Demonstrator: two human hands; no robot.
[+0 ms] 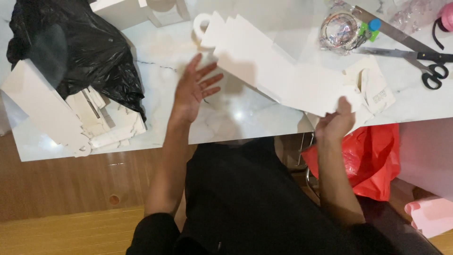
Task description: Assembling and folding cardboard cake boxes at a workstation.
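A long flat white cardboard box blank [264, 63] with folded panels and a round handle cut-out stretches diagonally over the white marble table [155, 71]. My right hand [336, 123] pinches its near right end at the table's front edge. My left hand [194, 87] hovers flat with fingers spread, just left of the blank's middle, holding nothing.
A black plastic bag [80, 47] lies over a stack of white cardboard pieces [71, 123] at the left. Black-handled scissors [420, 63], a metal ruler [391, 32] and a clear tape roll [339, 28] lie at the back right. A red plastic bag [373, 160] hangs below the table.
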